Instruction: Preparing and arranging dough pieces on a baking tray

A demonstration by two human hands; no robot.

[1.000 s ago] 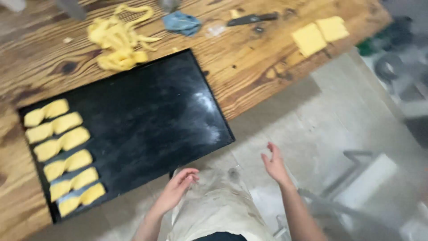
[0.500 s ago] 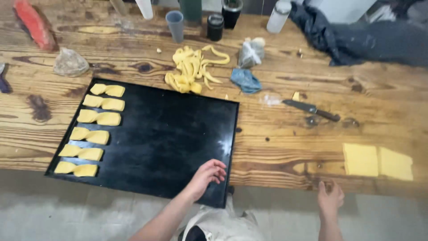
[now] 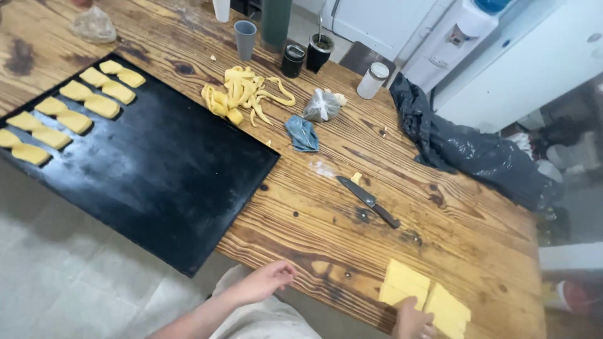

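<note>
Head view: at the bottom right of the frame the right hand (image 3: pixel 412 319) touches the near edge of the yellow dough squares (image 3: pixel 424 298) lying flat on the wooden desk (image 3: pixel 314 232); whether its fingers grip them I cannot tell. The left hand (image 3: pixel 267 280), bottom centre, rests loosely curled and empty at the desk's edge. A knife (image 3: pixel 367 201) lies above, and a black baking tray (image 3: pixel 157 169) with folded dough pieces (image 3: pixel 75 110) fills the left.

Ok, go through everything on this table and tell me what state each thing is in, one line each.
Tray: flat, overhanging the table edge, folded dough pieces in two rows at its far end.
Dough scraps: loose heap.
Knife: lying flat, untouched.
Dough squares: flat, side by side.
Cup: upright.
Black bag: crumpled.
Left hand: empty, at the table edge.
Right hand: touching the squares.
</note>
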